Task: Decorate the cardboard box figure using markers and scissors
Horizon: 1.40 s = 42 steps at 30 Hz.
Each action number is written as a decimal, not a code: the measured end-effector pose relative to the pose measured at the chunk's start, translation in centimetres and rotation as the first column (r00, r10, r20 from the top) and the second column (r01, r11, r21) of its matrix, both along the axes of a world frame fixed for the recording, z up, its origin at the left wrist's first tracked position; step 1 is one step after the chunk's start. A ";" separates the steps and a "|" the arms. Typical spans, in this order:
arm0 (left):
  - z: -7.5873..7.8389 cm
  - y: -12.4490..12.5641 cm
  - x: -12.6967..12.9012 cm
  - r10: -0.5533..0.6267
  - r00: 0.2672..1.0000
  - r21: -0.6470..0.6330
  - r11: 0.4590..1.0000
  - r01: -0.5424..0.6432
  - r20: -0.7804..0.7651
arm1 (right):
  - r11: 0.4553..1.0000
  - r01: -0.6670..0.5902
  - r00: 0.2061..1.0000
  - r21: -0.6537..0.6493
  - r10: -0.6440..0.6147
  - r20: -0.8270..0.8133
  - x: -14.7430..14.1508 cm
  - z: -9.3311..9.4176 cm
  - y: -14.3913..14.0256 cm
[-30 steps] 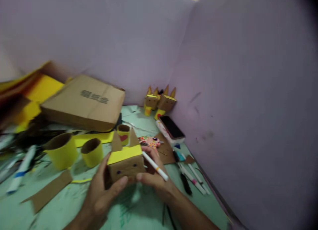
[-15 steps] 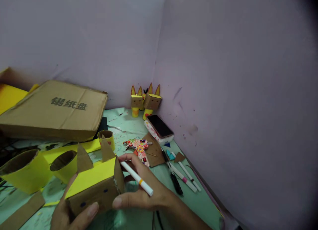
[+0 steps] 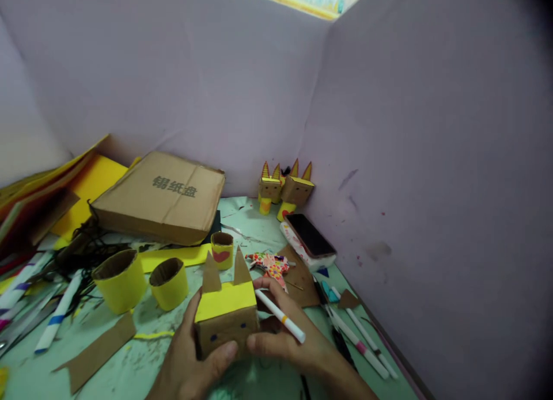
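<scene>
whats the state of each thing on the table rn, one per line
cardboard box head: upright, held by left hand and right hand
white marker: capped, in right hand
phone: screen dark, face up
two yellow tubes: upright, open-topped
finished figures: standing in corner

Dim, soft indoor light; right edge darkly vignetted, corners warped.

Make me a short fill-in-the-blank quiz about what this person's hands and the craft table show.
1. Both hands hold a small cardboard box whose top is covered in ____ paper.
2. Two pointed cardboard ____ stand on top of that box.
3. The right hand also holds a white ____ between its fingers.
4. A phone lies near two finished figures standing in the ____ of the walls.

Missing words: yellow; ears; marker; corner
</scene>
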<state>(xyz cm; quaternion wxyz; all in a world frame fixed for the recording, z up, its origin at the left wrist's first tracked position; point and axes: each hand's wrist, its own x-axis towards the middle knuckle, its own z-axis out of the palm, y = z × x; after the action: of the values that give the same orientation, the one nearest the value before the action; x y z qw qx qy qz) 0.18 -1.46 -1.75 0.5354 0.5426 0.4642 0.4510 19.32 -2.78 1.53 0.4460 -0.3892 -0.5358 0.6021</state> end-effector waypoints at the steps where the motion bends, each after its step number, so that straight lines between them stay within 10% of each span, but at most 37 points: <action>1: -0.1 0.1 -0.1 -0.017 1.000 0.016 1.000 0.017 -0.007 | 1.000 -0.012 1.000 -0.015 0.012 -0.018 0.0 -0.1 0.0; 15: 0.9 0.5 -0.3 -0.217 0.976 0.124 0.969 0.213 0.020 | 0.992 0.117 0.993 -0.052 -0.118 -0.025 -0.1 -0.2 0.5; 23: 2.0 1.0 0.7 -0.180 0.945 -0.045 0.979 0.199 0.272 | 0.934 0.308 0.950 -0.179 -0.312 0.007 -0.9 -0.8 0.0; 42: 1.9 0.6 2.2 -0.043 0.988 -0.085 0.995 0.056 0.151 | 0.941 0.320 0.938 -0.113 -0.298 0.178 0.2 0.4 0.4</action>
<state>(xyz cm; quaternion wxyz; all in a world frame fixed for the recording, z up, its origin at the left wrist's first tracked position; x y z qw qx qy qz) 2.41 -0.89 0.18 0.6032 0.4944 0.4289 0.4558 19.54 -2.42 1.93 0.4627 -0.5456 -0.4578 0.5278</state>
